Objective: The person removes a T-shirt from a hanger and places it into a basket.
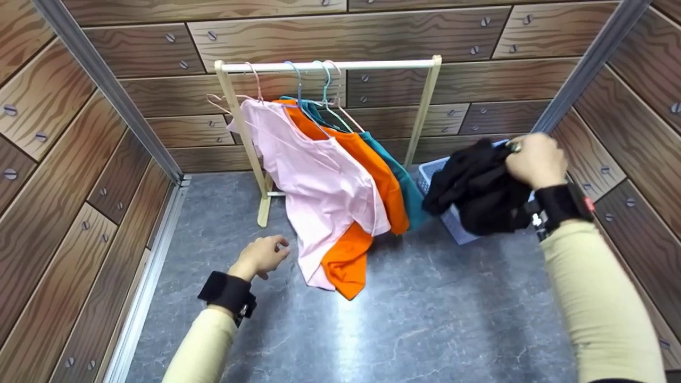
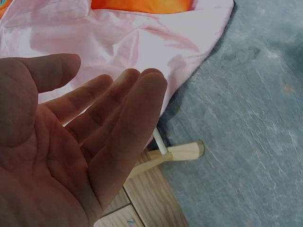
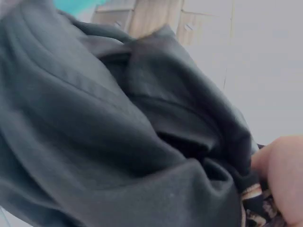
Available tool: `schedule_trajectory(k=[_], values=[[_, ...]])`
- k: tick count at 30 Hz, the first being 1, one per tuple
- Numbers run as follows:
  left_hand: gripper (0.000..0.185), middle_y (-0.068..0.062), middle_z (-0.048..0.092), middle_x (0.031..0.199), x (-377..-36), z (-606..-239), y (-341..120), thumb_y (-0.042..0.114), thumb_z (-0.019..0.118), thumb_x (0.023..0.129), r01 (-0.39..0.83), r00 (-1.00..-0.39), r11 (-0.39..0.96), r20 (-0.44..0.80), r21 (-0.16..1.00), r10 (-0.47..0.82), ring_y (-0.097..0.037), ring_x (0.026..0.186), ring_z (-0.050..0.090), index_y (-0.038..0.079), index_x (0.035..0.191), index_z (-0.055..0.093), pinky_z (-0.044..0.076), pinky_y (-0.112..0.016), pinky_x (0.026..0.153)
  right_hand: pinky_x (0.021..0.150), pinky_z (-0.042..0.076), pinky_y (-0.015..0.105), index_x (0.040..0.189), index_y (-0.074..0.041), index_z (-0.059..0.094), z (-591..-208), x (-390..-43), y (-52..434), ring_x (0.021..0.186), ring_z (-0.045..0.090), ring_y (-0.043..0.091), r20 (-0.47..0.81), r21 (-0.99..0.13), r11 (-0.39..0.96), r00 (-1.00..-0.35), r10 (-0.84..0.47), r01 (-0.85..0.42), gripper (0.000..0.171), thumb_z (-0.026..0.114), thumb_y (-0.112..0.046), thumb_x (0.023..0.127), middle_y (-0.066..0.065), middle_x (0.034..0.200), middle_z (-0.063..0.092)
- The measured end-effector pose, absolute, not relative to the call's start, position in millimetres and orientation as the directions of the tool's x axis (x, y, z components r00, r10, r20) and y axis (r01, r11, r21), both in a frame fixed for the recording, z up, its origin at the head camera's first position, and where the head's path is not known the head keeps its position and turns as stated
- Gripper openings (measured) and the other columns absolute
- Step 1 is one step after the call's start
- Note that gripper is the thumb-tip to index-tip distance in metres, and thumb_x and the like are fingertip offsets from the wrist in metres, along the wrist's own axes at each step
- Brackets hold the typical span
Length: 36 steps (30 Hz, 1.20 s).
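A grey marbled floor (image 1: 425, 319) lay between wood-patterned walls (image 1: 64, 175), and near the back wall stood a pale wooden clothes rack (image 1: 330, 65). Three garments hung from it on thin hangers, side by side and overlapping: a pink shirt (image 1: 319, 186) in front, an orange shirt (image 1: 372, 175) behind it, and a teal shirt (image 1: 409, 197) farthest right, their hems trailing down to the floor. Just right of the rack sat a pale blue laundry basket (image 1: 433, 170), mostly hidden. Above the basket, the right hand (image 1: 534, 159) gripped a bunched black garment (image 1: 479, 186), fingers curled around its gathered top while the rest drooped in folds. The left hand (image 1: 262, 256) hovered low over the floor, just left of the pink shirt's hem, holding nothing, its fingers relaxed and only gently bent. Both arms wore cream sleeves with black wrist straps.
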<state>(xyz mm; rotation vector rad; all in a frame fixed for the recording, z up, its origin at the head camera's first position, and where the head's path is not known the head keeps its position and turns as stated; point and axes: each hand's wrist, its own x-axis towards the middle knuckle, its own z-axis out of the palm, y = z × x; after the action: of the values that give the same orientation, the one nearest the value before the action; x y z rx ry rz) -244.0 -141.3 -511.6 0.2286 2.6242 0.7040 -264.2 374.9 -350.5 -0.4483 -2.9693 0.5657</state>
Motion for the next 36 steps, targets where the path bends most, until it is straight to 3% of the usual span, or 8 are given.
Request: schedule_trajectory(k=[5, 10, 18, 21, 24, 27, 32, 36], values=[[0.03, -0.01, 0.07, 0.105, -241.0, -514.3, -152.2, 0.029, 0.054, 0.097, -0.001, -0.911, 0.855, -0.353, 0.518, 0.212, -0.015, 0.063, 0.064, 0.015, 0.122, 0.063, 0.054, -0.031, 0.045, 0.096, 0.037, 0.061, 0.128, -0.009, 0.062, -353.2, -288.9, 388.6, 0.121, 0.046, 0.054, 0.091, -0.497, 0.821, -0.924, 0.371, 0.281, 0.046, 0.042, -0.016, 0.087, 0.03, 0.135, 0.05], [0.029, -0.01, 0.07, 0.109, -236.8, -518.2, -159.0, 0.027, 0.055, 0.098, -0.035, -0.908, 0.841, -0.368, 0.54, 0.199, -0.017, 0.065, 0.065, 0.014, 0.122, 0.062, 0.055, -0.032, 0.045, 0.103, 0.034, 0.054, 0.119, 0.005, 0.063, -407.1, -301.7, 396.4, 0.123, 0.043, 0.05, 0.232, -0.594, 0.783, -0.892, 0.388, 0.186, 0.043, 0.046, -0.007, 0.081, 0.037, 0.123, 0.054], [0.027, -0.01, 0.07, 0.106, -235.4, -520.8, -158.2, 0.029, 0.056, 0.098, -0.049, -0.911, 0.848, -0.373, 0.527, 0.179, -0.015, 0.062, 0.064, 0.015, 0.118, 0.064, 0.054, -0.03, 0.045, 0.115, 0.024, 0.057, 0.129, 0.012, 0.052, -487.2, -300.1, 407.3, 0.135, 0.029, 0.055, 0.087, -0.657, 0.732, -0.946, 0.313, 0.182, 0.05, 0.052, -0.002, 0.081, 0.043, 0.141, 0.035], [0.026, -0.007, 0.071, 0.099, -239.4, -519.6, -155.8, 0.028, 0.057, 0.097, -0.041, -0.925, 0.846, -0.34, 0.532, 0.169, -0.016, 0.061, 0.065, 0.015, 0.117, 0.065, 0.053, -0.03, 0.044, 0.107, 0.033, 0.056, 0.128, 0.01, 0.055, -499.4, -303.4, 406.7, 0.12, 0.045, 0.05, 0.097, -0.635, 0.759, -0.96, 0.263, 0.144, 0.048, 0.049, -0.001, 0.082, 0.041, 0.135, 0.043], [0.025, -0.004, 0.071, 0.086, -244.4, -512.3, -146.1, 0.027, 0.057, 0.096, 0.028, -0.945, 0.837, -0.26, 0.547, 0.201, -0.016, 0.055, 0.065, 0.014, 0.115, 0.067, 0.052, -0.029, 0.047, 0.082, 0.043, 0.047, 0.128, 0.008, 0.057, -504.5, -294.7, 407.0, 0.08, 0.055, 0.035, 0.095, -0.6, 0.79, -0.97, 0.225, 0.125, 0.047, 0.048, -0.003, 0.083, 0.03, 0.093, 0.062], [0.02, -0.002, 0.068, 0.074, -255.3, -496.4, -128.3, 0.024, 0.057, 0.095, 0.163, -0.956, 0.813, -0.116, 0.558, 0.271, -0.015, 0.054, 0.064, 0.013, 0.106, 0.069, 0.052, -0.03, 0.057, 0.075, 0.043, 0.043, 0.126, 0.006, 0.058, -505.8, -288.0, 403.8, 0.071, 0.055, 0.031, 0.08, -0.569, 0.817, -0.983, 0.165, 0.091, 0.043, 0.049, -0.004, 0.085, 0.023, 0.077, 0.06], [0.019, -0.007, 0.07, 0.086, -278.1, -450.9, -80.3, 0.019, 0.056, 0.095, 0.371, -0.921, 0.753, 0.115, 0.543, 0.371, -0.024, 0.078, 0.066, 0.011, 0.105, 0.07, 0.052, -0.042, 0.078, 0.094, 0.044, 0.058, 0.125, 0.007, 0.058, -504.3, -277.6, 386.5, 0.106, 0.059, 0.047, 0.024, -0.549, 0.835, -0.999, 0.045, 0.025, 0.039, 0.05, -0.008, 0.09, 0.032, 0.119, 0.061], [0.029, -0.006, 0.072, 0.096, -291.8, -419.4, -37.0, 0.02, 0.055, 0.095, 0.388, -0.922, 0.751, 0.217, 0.534, 0.321, -0.028, 0.087, 0.068, 0.013, 0.122, 0.065, 0.053, -0.046, 0.079, 0.093, 0.046, 0.057, 0.123, 0.005, 0.06, -503.3, -267.9, 364.2, 0.106, 0.062, 0.046, 0.021, -0.53, 0.848, -1.0, -0.007, -0.017, 0.036, 0.052, -0.01, 0.091, 0.03, 0.12, 0.063]])
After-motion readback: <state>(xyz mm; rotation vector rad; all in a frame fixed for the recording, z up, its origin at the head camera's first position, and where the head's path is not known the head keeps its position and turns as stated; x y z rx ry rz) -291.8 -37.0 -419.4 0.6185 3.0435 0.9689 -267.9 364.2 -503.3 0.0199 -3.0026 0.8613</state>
